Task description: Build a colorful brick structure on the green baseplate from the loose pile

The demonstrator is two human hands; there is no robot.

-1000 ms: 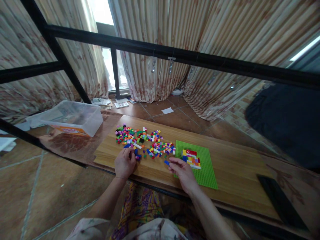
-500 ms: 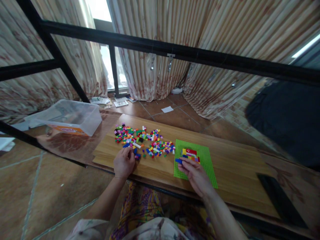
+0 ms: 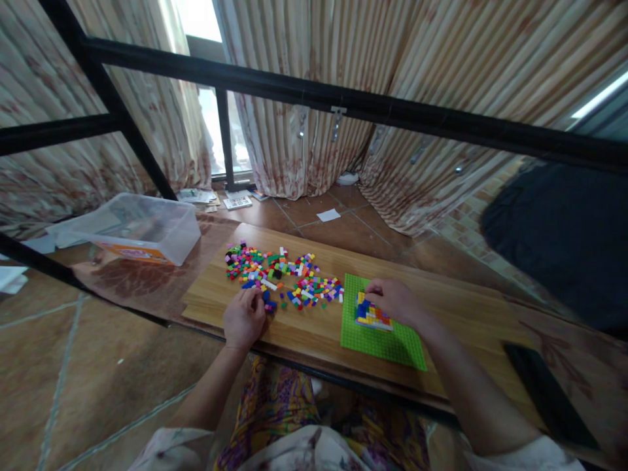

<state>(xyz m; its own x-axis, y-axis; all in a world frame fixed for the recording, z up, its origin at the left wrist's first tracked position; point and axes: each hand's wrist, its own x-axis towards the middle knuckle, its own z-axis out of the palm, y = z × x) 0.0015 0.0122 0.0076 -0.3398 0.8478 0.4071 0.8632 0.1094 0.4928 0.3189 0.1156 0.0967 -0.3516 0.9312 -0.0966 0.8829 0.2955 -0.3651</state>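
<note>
A heap of small coloured bricks lies on a wooden board. My left hand rests at the heap's near edge, fingers curled down on the bricks; what it holds is hidden. A green baseplate lies to the right of the heap. On it stands a small block of stacked coloured bricks. My right hand is over the block's far right side, fingers bent and pressing on it; the blue brick it carried is hidden.
A clear plastic tub stands to the left on brown sheeting. A black metal frame crosses overhead. A dark flat object lies at the right end of the table. Curtains and tiled floor are beyond.
My right hand carried a blue brick from the board near the heap across to the baseplate and now sits on the brick block. My left hand stayed at the heap.
</note>
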